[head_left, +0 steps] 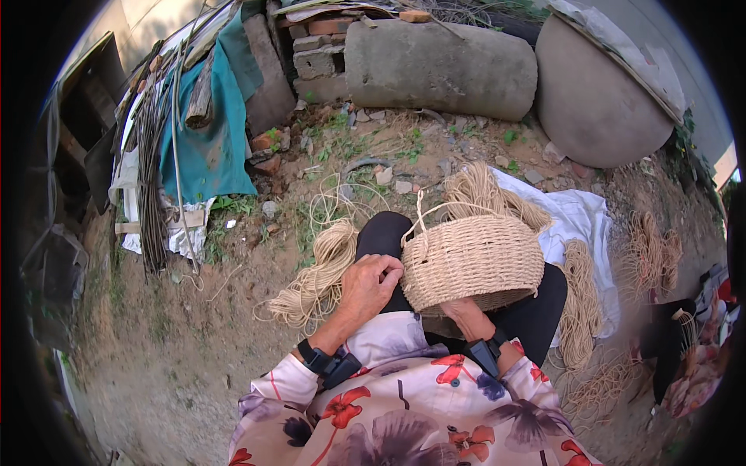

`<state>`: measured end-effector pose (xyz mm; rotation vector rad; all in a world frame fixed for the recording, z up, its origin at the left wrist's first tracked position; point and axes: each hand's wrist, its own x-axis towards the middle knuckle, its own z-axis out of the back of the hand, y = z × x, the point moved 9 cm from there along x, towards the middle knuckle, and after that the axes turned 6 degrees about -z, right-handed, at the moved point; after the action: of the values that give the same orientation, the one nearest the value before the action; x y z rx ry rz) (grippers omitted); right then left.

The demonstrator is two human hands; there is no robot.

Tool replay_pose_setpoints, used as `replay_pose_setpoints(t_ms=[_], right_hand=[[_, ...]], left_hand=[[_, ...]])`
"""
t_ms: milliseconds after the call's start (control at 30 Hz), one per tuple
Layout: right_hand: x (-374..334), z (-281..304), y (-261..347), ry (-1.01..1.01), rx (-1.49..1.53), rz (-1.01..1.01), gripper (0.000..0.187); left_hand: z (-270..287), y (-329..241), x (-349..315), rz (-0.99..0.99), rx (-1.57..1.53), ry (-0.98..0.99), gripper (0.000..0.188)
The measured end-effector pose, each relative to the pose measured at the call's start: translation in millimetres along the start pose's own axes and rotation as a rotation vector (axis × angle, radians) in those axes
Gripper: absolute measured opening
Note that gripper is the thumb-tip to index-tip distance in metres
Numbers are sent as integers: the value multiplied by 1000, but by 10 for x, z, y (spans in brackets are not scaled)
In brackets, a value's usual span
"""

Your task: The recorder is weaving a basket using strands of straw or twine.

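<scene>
A woven straw-coloured basket (475, 262) lies tilted across my lap, its opening facing me. My right hand (461, 311) reaches into that opening; its fingers are hidden inside. Just left of the basket, above my knee, my left hand (371, 284) has its fingers curled together, and whatever they pinch is too small to make out. A loose loop of cord (420, 217) stands up from the basket's far left side. Beside my left knee lies a bundle of pale cord (322, 268). Another thick cord bundle (486, 190) sits behind the basket.
A white cloth (594, 233) is spread at the right, with a cord hank (580, 307) on it. More hanks (651, 252) lie farther right, near another person (691, 349). A concrete cylinder (443, 68), a large round clay-coloured vessel (598, 93) and a teal cloth (210, 132) stand beyond.
</scene>
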<state>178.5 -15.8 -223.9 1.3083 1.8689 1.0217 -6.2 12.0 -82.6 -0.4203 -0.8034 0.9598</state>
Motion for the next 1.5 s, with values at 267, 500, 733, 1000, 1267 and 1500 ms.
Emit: replay_pose_setpoints(t_ms=[267,500,733,1000,1267,1500], right_hand=[[-6,2,-13,24,97,-17,47],[225,-94,44,36,488,37,47],[187,-38,105,-11,590,117,46],[-57,174,59,-89,452,117,46],[38,206,14,-116,322,139,45],[119,193,41,-169,5,169,45]], left_hand=[[-89,-15,17,39,-24,6,8],[-110,-23,24,68,-153,-14,12],[-45,-265,356,-46,-171,118,12],[-247,-368,572,-1,-77,307,16],[-106,70,189,313,-290,318,7],[-242,-87,321,154,-384,234,8]])
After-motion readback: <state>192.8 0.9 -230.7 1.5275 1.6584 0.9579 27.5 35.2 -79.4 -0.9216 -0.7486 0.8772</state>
